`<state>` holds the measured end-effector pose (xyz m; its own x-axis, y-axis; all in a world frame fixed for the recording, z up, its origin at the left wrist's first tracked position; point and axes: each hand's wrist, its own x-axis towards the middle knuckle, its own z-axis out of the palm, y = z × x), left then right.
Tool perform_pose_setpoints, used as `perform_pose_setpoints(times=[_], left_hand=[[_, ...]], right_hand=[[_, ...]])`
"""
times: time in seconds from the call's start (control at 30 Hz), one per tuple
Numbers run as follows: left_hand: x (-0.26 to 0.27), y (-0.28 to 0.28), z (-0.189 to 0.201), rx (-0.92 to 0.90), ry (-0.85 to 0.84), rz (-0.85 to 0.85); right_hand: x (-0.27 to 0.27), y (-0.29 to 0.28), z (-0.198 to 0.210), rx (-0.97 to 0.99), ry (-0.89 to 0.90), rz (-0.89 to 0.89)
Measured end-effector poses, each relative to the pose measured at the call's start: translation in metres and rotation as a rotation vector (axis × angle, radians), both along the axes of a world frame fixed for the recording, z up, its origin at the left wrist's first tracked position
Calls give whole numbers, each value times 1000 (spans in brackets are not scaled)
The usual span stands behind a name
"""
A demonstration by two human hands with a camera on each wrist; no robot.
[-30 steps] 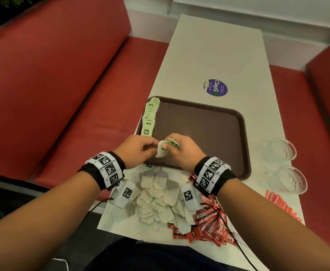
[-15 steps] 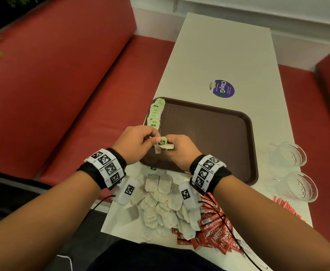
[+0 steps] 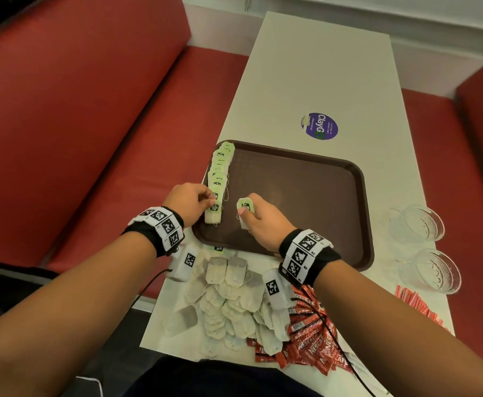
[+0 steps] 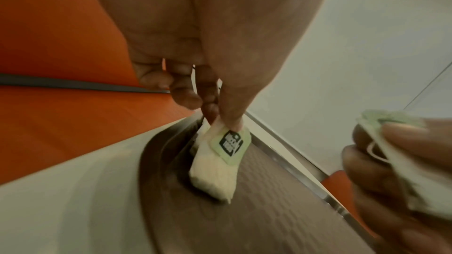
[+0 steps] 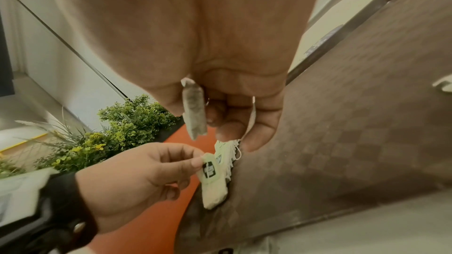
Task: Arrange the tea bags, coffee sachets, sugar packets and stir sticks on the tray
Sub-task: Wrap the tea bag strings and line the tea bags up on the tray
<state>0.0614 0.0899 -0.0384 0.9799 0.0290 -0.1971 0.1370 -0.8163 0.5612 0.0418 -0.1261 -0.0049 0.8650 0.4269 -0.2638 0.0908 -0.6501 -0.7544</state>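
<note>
A brown tray (image 3: 320, 196) lies on the white table, with a row of green-tagged tea bags (image 3: 220, 167) along its left edge. My left hand (image 3: 210, 200) pinches the top of the nearest tea bag in that row (image 3: 213, 216), whose lower end rests on the tray (image 4: 269, 210). Just to its right, my right hand (image 3: 244, 212) holds another green-tagged tea bag (image 3: 245, 204) over the tray's near left part; the bag (image 5: 194, 115) hangs from its curled fingers. A pile of tea bags (image 3: 229, 299) and red coffee sachets (image 3: 312, 339) lie at the table's near end.
Two glass bowls (image 3: 415, 222) (image 3: 432, 270) stand right of the tray, with thin red packets (image 3: 415, 305) near them at the table's right edge. A purple sticker (image 3: 319, 126) marks the table beyond the tray. Red bench seats flank the table.
The hands were together on one tea bag at the tray's near left edge. They have parted: the left went to the row's near end with a bag, the right moved slightly right with another.
</note>
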Motion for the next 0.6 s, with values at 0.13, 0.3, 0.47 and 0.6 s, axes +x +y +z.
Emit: perform_pose_setpoints(times=[0.13, 0.3, 0.47, 0.6], left_hand=[[18, 0, -5, 40, 9, 40], [20, -10, -2, 279, 19, 19], [15, -32, -6, 499, 126, -114], [23, -26, -6, 493, 159, -118]], right_hand=[[0, -1, -4, 5, 3, 2], [-1, -2, -6, 27, 4, -17], [-4, -2, -9, 37, 16, -11], [-5, -4, -13, 29, 16, -10]])
